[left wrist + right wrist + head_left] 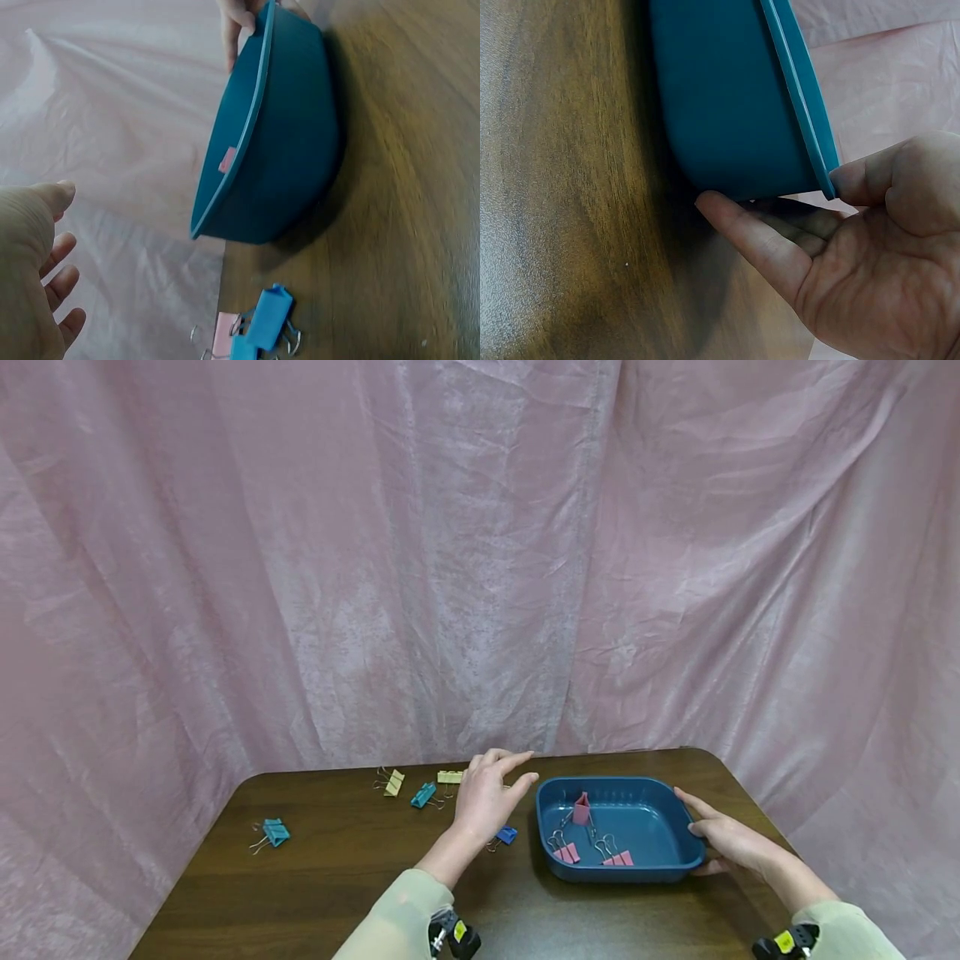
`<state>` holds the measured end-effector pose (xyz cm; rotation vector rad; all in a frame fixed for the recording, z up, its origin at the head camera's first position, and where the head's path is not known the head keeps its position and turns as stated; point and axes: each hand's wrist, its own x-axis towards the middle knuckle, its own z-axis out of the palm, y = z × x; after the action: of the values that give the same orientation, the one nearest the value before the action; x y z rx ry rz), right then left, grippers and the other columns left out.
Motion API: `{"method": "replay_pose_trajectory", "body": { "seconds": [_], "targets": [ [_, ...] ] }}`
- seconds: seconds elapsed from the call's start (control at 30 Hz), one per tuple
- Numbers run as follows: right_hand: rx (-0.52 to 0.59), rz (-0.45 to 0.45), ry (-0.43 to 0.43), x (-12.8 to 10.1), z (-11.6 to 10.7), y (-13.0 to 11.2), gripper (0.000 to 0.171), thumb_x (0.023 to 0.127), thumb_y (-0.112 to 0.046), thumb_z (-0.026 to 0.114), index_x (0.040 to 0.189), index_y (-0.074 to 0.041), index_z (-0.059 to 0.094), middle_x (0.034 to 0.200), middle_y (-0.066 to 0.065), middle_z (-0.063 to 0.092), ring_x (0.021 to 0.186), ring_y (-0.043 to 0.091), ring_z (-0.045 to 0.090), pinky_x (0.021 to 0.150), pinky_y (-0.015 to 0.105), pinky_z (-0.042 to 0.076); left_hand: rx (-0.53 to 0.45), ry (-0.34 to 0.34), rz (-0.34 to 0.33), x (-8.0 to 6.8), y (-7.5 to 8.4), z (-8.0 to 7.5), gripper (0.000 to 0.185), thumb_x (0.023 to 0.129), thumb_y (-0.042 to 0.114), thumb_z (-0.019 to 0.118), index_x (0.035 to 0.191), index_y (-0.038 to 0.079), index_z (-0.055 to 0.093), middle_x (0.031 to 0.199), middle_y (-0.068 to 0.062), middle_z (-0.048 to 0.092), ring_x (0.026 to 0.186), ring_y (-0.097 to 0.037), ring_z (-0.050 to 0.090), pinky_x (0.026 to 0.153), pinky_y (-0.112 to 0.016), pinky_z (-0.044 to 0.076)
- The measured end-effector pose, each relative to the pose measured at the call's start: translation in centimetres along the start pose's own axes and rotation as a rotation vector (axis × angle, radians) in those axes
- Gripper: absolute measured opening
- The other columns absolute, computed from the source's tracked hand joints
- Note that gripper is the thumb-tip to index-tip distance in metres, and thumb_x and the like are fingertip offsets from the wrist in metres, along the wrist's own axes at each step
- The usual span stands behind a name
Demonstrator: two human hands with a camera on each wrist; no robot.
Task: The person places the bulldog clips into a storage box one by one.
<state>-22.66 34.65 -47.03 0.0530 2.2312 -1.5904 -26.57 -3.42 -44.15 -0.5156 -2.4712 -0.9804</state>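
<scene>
A blue plastic tray stands on the right part of the table. My right hand grips its right end, the thumb at the rim and the fingers along the outer wall. Three pink binder clips, one of them upright, lie inside. My left hand is held open left of the tray, fingers spread and apart from it, holding nothing. Below this hand lies a blue binder clip. The left wrist view shows a blue clip beside a pink clip, which the left hand mostly hides in the head view.
Farther left on the brown table lie a teal binder clip, a yellow clip and another yellow clip near the back edge. One more teal clip sits at the far left. A pink curtain hangs behind.
</scene>
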Motion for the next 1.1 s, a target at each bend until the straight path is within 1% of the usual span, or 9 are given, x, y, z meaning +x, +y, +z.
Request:
{"method": "replay_pose_trajectory", "body": {
  "seconds": [0.43, 0.67, 0.8, 1.0, 1.1],
  "targets": [
    [0.005, 0.001, -0.007, -0.1, 0.0, 0.0, 0.072, 0.103, -0.001, 0.033, 0.164, -0.011, -0.003, 0.158, 0.041, -0.013, 0.135, 0.071, 0.019, 0.085, 0.062, 0.055, 0.02, 0.032, -0.018, -0.3, -1.8, -1.6, 0.037, 0.092, 0.038, 0.076, 0.128, 0.029, 0.074, 0.117, 0.004, 0.067, 0.108, -0.023, 0.058, 0.088, -0.045, 0.047],
    [0.0, 0.0, -0.004, -0.2, 0.0, -0.1, 0.071, 0.104, -0.001, 0.033, 0.164, -0.011, -0.002, 0.158, 0.041, -0.013, 0.134, 0.071, 0.022, 0.084, 0.061, 0.055, 0.028, 0.053, -0.024, -0.7, -3.2, -2.5, 0.036, 0.092, 0.035, 0.077, 0.127, 0.027, 0.075, 0.116, 0.001, 0.068, 0.11, -0.026, 0.058, 0.091, -0.048, 0.046],
    [-0.001, -0.001, -0.003, -0.2, 0.0, -0.1, 0.071, 0.104, -0.001, 0.033, 0.164, -0.012, -0.002, 0.158, 0.041, -0.013, 0.134, 0.071, 0.024, 0.084, 0.062, 0.055, 0.039, 0.056, -0.036, -0.9, -4.1, -2.8, 0.037, 0.092, 0.037, 0.077, 0.127, 0.029, 0.074, 0.117, 0.002, 0.068, 0.11, -0.025, 0.058, 0.093, -0.047, 0.045],
    [0.0, -0.004, -0.009, -0.2, 0.1, -0.2, 0.071, 0.104, -0.001, 0.033, 0.164, -0.011, -0.003, 0.158, 0.041, -0.013, 0.134, 0.071, 0.023, 0.085, 0.062, 0.055, 0.08, 0.063, -0.026, -1.3, -5.1, -3.0, 0.036, 0.091, 0.037, 0.078, 0.126, 0.028, 0.075, 0.116, 0.001, 0.068, 0.109, -0.026, 0.058, 0.09, -0.047, 0.046],
    [-0.004, -0.003, -0.006, -0.2, 0.1, -0.2, 0.071, 0.104, -0.002, 0.033, 0.164, -0.011, -0.003, 0.158, 0.041, -0.012, 0.134, 0.071, 0.022, 0.085, 0.062, 0.055, 0.079, 0.053, -0.042, -1.4, -5.5, -3.2, 0.035, 0.091, 0.036, 0.078, 0.126, 0.029, 0.075, 0.115, 0.002, 0.068, 0.109, -0.026, 0.058, 0.091, -0.047, 0.046]
  ]
}}
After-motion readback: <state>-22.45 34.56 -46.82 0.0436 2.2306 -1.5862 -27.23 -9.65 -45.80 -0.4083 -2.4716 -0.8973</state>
